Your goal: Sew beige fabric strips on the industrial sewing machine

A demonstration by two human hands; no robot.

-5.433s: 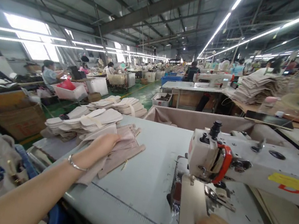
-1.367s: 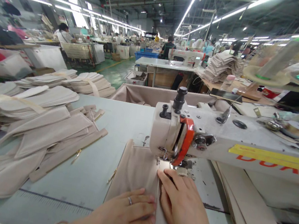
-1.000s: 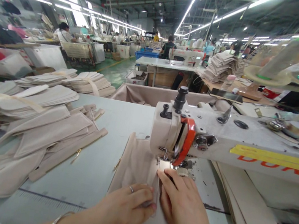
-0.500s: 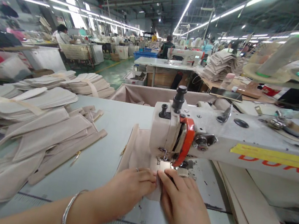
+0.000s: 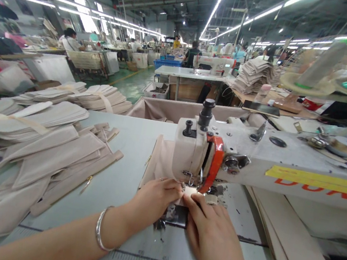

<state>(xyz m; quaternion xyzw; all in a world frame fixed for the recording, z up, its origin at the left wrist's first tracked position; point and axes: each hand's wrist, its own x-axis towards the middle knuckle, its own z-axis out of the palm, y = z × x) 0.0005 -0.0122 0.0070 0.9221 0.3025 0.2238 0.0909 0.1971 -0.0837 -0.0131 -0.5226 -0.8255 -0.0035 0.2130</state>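
Observation:
A beige fabric piece (image 5: 162, 159) lies under the head of the sewing machine (image 5: 186, 150), with a zipper along its left edge. My left hand (image 5: 156, 198), a silver bangle (image 5: 99, 226) at its wrist, is closed with its fingertips pinching the near edge of the fabric, just left of the presser foot. Close beside it, my right hand (image 5: 213, 226) has thumb and fingers together on the same edge, right in front of the foot. The needle point is hidden behind the fingers. Bare dark metal plate (image 5: 176, 215) shows between the two hands.
Beige sewn pieces with zippers (image 5: 67, 160) are heaped on the left, beside bundled stacks of cut panels (image 5: 37, 119). More panels (image 5: 288, 240) lie under the machine arm. Thread cones (image 5: 322, 66) stand at right. A fabric-lined bin (image 5: 150, 108) is beyond the table.
The fabric has moved away from me under the machine head, uncovering the metal plate. My left hand has followed it forward, while my right hand has barely moved.

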